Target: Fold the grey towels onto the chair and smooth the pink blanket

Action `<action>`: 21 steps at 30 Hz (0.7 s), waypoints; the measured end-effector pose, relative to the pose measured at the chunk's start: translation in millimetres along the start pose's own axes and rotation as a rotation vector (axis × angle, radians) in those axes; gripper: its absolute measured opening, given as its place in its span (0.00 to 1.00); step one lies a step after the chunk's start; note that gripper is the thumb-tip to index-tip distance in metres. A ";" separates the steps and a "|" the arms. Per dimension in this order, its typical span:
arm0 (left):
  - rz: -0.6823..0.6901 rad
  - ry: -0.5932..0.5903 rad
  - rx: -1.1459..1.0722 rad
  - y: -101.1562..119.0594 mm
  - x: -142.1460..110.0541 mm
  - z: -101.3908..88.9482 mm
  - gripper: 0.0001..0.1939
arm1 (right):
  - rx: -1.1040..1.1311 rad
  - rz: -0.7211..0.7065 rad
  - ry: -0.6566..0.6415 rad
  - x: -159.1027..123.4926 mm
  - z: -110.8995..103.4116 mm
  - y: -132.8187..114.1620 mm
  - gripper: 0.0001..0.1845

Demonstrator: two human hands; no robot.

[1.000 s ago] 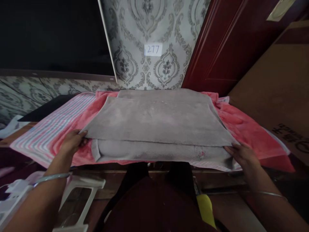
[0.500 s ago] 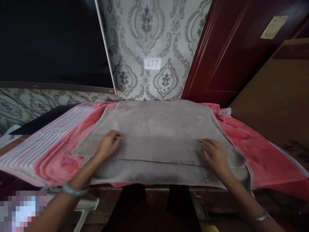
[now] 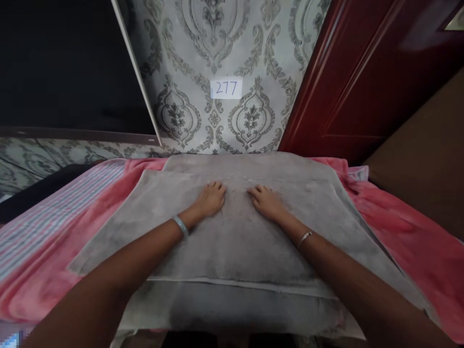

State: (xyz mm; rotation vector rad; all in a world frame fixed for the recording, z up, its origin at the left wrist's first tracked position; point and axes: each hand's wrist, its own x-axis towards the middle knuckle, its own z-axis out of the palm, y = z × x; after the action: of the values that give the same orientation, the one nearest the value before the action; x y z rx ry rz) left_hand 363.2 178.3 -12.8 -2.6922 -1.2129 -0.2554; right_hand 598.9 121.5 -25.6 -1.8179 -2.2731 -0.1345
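Note:
A folded grey plush cloth (image 3: pixel 232 251) lies spread before me, its upper layer ending in a straight edge above a lower layer. My left hand (image 3: pixel 210 198) rests palm down on its far middle part, fingers lying on the fabric. Close by on the right, my right hand (image 3: pixel 267 202) also lies flat there with fingers spread a little. A narrow gap of bare fabric separates the two hands. Neither hand is seen gripping the cloth. Under the grey cloth, a pink blanket (image 3: pixel 395 217) shows on both sides.
A striped cloth (image 3: pixel 68 203) lies at the left. Behind stand a patterned wall (image 3: pixel 213 118) with a paper label (image 3: pixel 226 88), a dark television (image 3: pixel 68 67) and a red door (image 3: pixel 348 72). A cardboard box (image 3: pixel 424 150) stands at the right.
Both hands have moved inward and away from me, from the sides of the grey cloth to its far middle, and now lie flat. The camera view has come closer to the cloth.

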 end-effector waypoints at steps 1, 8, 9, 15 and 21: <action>-0.056 -0.013 0.016 -10.6 10.1 -0.5 0.17 | -0.013 0.047 -0.010 11.6 -1.8 10.9 0.23; -0.083 -0.094 -0.131 -48.1 21.9 12.8 0.29 | 0.040 -0.089 -0.009 26.5 12.6 20.2 0.28; -0.058 -0.120 -0.154 -49.1 18.2 17.7 0.30 | 0.066 -0.122 -0.046 23.0 17.3 17.6 0.29; -0.062 -0.157 -0.209 -49.4 9.0 30.0 0.32 | 0.110 -0.071 -0.095 16.4 31.6 16.5 0.31; -0.261 -0.205 -0.094 -75.0 -25.8 10.2 0.33 | 0.051 0.003 -0.084 -8.0 25.7 41.5 0.31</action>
State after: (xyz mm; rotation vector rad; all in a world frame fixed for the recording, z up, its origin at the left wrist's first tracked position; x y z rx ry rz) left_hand 290.7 211.0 -21.8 -2.6872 -1.6544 -0.0719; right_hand 637.8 128.8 -55.3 -1.8347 -2.3077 0.0003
